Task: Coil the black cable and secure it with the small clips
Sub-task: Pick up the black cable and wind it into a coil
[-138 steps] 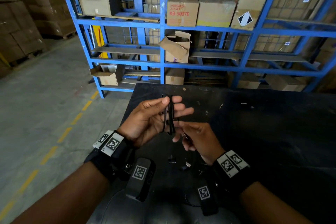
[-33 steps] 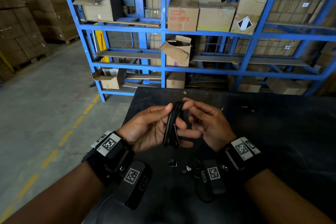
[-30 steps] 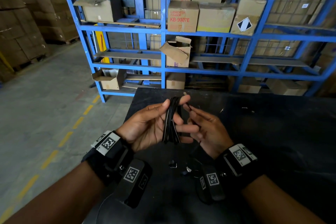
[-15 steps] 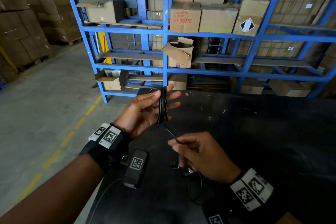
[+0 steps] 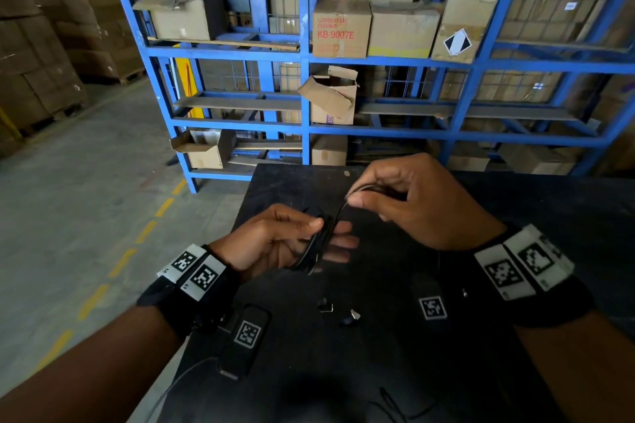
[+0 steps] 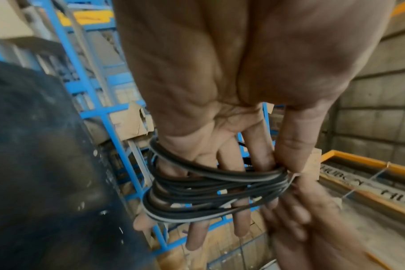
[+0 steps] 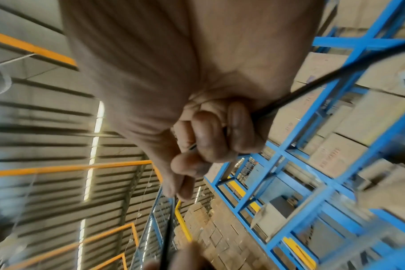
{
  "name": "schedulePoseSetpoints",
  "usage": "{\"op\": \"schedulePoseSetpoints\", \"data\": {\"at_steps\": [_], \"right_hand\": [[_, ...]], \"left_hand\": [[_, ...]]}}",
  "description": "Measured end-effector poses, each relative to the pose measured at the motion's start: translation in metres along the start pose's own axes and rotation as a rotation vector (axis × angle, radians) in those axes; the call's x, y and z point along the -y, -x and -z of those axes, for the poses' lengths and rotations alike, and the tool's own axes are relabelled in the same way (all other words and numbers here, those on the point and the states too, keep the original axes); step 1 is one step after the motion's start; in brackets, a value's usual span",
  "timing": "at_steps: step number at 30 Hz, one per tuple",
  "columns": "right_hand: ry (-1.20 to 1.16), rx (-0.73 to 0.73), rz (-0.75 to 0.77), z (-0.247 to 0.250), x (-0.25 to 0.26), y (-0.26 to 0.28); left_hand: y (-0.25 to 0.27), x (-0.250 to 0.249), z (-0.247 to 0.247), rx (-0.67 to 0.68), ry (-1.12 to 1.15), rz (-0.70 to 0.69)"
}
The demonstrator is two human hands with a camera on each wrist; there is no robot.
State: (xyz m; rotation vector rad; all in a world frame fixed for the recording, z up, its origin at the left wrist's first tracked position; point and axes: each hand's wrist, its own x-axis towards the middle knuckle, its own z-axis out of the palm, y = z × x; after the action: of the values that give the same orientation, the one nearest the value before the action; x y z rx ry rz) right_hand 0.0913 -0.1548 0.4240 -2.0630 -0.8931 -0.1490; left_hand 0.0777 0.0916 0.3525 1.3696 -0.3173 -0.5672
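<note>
Here the black cable [image 5: 318, 241] is looped around the left hand's [image 5: 275, 240] fingers, thumb pinning it, above the table's [image 5: 549, 216] left edge. The right hand [image 5: 415, 203] pinches its free end; 2 small clips [image 5: 338, 311] lie beneath.

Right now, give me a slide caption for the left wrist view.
Black cable looped around the left hand, thumb pinning the coil against the fingers.

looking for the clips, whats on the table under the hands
Two small clips lie on the black table below the left hand and right hand. The wrists hide more of the table.
</note>
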Motion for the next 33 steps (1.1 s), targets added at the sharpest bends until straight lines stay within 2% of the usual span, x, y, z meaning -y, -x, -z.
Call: {"op": "schedulePoseSetpoints", "data": {"at_steps": [3,7,12,15,21,24,27,33], "right_hand": [[-0.165,-0.030,-0.003,-0.005,-0.017,-0.006],[-0.446,-0.063,-0.107,-0.028,-0.037,0.000],[-0.660,-0.093,-0.320,-0.067,-0.060,0.015],[-0.646,-0.041,-0.358,-0.090,-0.065,0.033],[-0.456,0.073,-0.348,-0.100,-0.046,0.057],[-0.227,0.148,-0.232,-0.087,-0.026,0.056],[-0.087,0.120,-0.165,-0.065,-0.008,0.047],[-0.003,0.029,-0.057,-0.023,0.001,0.020]], "left_hand": [[0.005,-0.002,-0.007,0.148,0.151,-0.003],[0.009,-0.005,-0.017,0.316,0.365,-0.065],[0.006,-0.016,-0.021,0.352,0.492,-0.185],[0.000,-0.027,-0.016,0.277,0.543,-0.239],[-0.009,-0.027,0.003,-0.126,0.328,-0.291],[-0.012,-0.017,0.006,-0.295,0.159,-0.272],[-0.012,-0.007,0.006,-0.311,0.060,-0.203],[-0.004,0.008,-0.001,-0.177,-0.010,-0.083]]}}
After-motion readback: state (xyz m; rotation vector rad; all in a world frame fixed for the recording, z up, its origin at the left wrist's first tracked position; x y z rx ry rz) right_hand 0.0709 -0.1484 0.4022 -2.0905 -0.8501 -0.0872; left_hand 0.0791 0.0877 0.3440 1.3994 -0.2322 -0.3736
